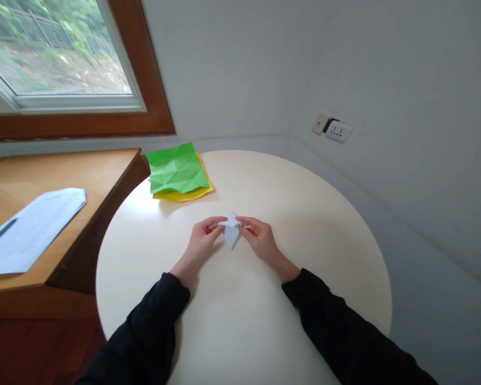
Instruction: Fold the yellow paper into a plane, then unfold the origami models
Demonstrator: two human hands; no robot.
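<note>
A small piece of folded white paper is held between my two hands over the middle of the round table. Its lower end comes to a point toward me, and folded flaps lie across its upper part. My left hand pinches the left side of it between thumb and fingers. On the right side, my right hand grips it in the same way. The fingertips cover both side edges of the paper.
Creased green paper lies on yellow paper at the table's far left. A wooden desk on the left bears white sheets and a pen. Behind are a window and a wall socket.
</note>
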